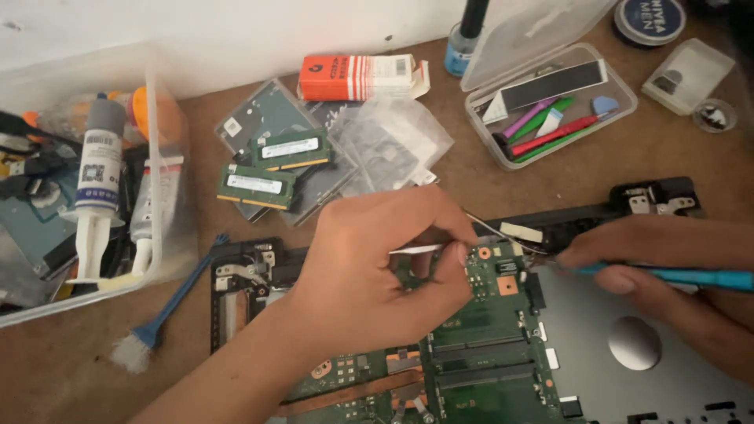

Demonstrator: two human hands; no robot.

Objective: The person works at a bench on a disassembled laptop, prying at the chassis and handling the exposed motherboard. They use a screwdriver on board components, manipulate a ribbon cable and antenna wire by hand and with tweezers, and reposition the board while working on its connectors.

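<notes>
The work in hand is fine manipulation on the green laptop motherboard [479, 330], which lies in the opened black laptop chassis [652, 196] at the lower centre of the wooden desk [667, 141]; the left hand [377, 267] is closed in a pinch on slim metal tweezers [416, 250], whose tip cannot be seen, as it is hidden behind the fingers near the board's upper edge; the right hand [652, 259] enters from 3 o'clock and is closed around a blue-handled tool [683, 276], its tip meeting the board area at about 1 o'clock from the left hand, just beside thin wires [503, 233] and a small white connector strip [522, 232]; the judged step is the freeing or seating of a small cable or connector at the board's top edge, with both tools converging on one spot; the next move appears to call for a steady, light pinch with the tweezers while the blue tool braces or levers, avoiding strain on the wires; at 11 o'clock from the board lie two green memory modules [271, 169] on a bare hard drive [263, 118]; a blue brush [169, 302] rests at 9 o'clock, touching the chassis corner; a clear bin [169, 228] with syringe tubes [98, 188] stands beyond it; an open clear case of pry tools [550, 110] sits at 1 o'clock, well apart.
</notes>
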